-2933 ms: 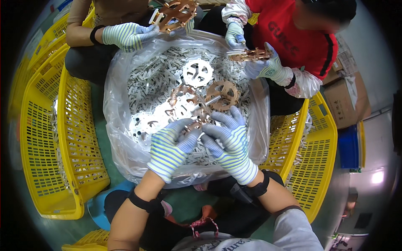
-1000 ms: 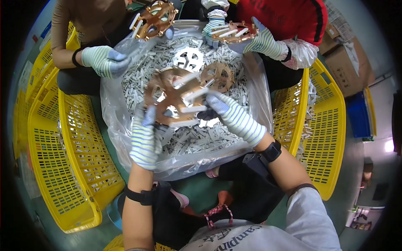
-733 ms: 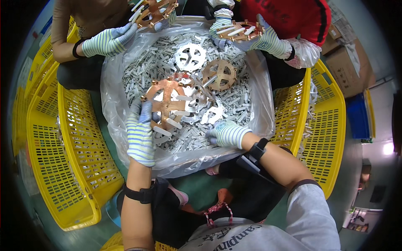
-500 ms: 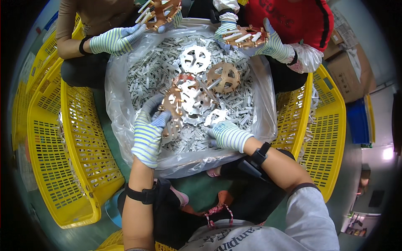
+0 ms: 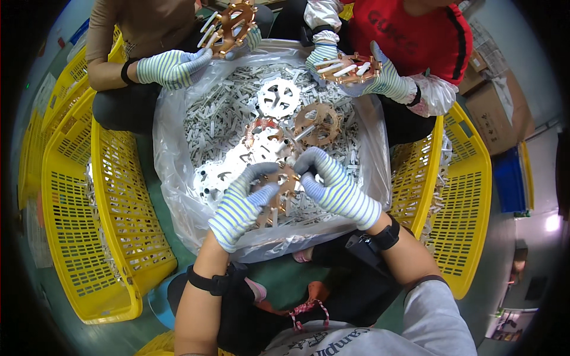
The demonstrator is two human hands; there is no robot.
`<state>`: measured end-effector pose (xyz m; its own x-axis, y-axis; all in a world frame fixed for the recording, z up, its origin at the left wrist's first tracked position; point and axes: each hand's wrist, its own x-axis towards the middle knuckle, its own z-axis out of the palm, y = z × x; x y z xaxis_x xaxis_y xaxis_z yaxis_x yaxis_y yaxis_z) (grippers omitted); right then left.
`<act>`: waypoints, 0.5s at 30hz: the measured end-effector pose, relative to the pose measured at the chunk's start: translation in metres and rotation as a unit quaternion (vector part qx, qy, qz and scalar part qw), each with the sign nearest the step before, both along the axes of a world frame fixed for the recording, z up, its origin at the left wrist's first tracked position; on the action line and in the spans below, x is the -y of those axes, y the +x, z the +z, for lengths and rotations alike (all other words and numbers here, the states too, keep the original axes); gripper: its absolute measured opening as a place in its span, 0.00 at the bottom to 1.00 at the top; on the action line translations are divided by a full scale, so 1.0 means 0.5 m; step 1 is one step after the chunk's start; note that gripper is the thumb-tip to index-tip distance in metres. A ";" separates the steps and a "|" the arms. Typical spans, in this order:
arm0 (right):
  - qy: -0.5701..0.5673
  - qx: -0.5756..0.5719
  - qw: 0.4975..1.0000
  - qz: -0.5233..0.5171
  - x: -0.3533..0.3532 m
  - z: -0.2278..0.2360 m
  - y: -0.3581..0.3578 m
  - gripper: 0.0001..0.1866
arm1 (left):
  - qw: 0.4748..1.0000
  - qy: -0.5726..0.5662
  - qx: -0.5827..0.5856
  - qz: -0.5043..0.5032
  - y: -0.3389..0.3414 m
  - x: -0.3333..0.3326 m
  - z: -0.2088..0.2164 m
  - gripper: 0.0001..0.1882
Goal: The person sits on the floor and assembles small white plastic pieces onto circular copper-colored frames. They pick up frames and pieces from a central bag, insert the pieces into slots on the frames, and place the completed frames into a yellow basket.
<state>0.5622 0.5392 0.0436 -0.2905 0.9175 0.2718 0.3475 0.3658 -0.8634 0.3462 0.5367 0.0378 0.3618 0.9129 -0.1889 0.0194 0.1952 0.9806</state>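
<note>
Both of my hands wear striped knit gloves with grey-blue fingertips. A copper-coloured round openwork disc [image 5: 286,178] with short studs at its rim is between them, tilted above the box. My left hand [image 5: 237,207] is closed on its left side, thumb toward me. At its right edge my right hand [image 5: 343,188] pinches with thumb and forefinger; whether a small piece is in that pinch is hidden. Beyond lie a silver disc [image 5: 279,98], a copper disc [image 5: 318,124] with a light rod, and overlapping silver discs [image 5: 264,145]. Another silver disc [image 5: 208,183] lies beside my left hand.
A plastic-lined box [image 5: 169,172] holds many small pale strips [image 5: 219,110]. Yellow baskets [image 5: 133,207] stand left, another yellow basket [image 5: 457,207] right. Across the box, one person's gloved hand [image 5: 172,68] and another's gloved hand [image 5: 389,80] are at copper discs with white strips.
My left hand has moved right and toward me with the copper disc. My right hand has left the small silver part and come up to the disc's right edge.
</note>
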 end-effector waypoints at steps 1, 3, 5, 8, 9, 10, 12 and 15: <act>0.065 0.050 0.996 0.020 -0.003 0.004 0.000 0.11 | 1.000 -0.015 -0.007 -0.009 0.010 0.003 0.008 0.19; 0.191 0.147 0.969 0.063 -0.010 0.019 -0.003 0.12 | 0.999 -0.016 -0.042 0.008 0.017 0.006 -0.002 0.18; 0.236 0.197 0.949 0.065 -0.007 0.029 -0.017 0.13 | 0.999 -0.029 -0.022 0.022 0.012 0.007 -0.025 0.18; 0.270 0.239 0.929 0.080 -0.005 0.034 -0.018 0.12 | 0.999 0.002 -0.034 0.029 0.007 0.005 -0.045 0.17; 0.231 0.173 0.955 0.063 -0.003 0.035 -0.021 0.11 | 0.998 0.021 -0.044 0.030 0.007 0.004 -0.045 0.17; 0.190 0.106 0.975 0.045 0.001 0.034 -0.027 0.09 | 0.998 0.031 -0.048 0.027 0.007 0.003 -0.043 0.17; 0.053 0.008 0.999 -0.005 0.019 0.027 -0.031 0.09 | 0.997 0.052 -0.056 0.021 0.004 0.003 -0.032 0.15; -0.096 0.011 0.994 0.056 0.018 0.025 -0.016 0.14 | 0.984 0.129 -0.119 -0.005 0.007 0.004 -0.032 0.14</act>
<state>0.5542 0.5301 0.0559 -0.3976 0.9133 0.0879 0.3326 0.2328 -0.9139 0.3499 0.5349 0.0220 0.3440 0.9384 -0.0321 0.2557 -0.0607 0.9649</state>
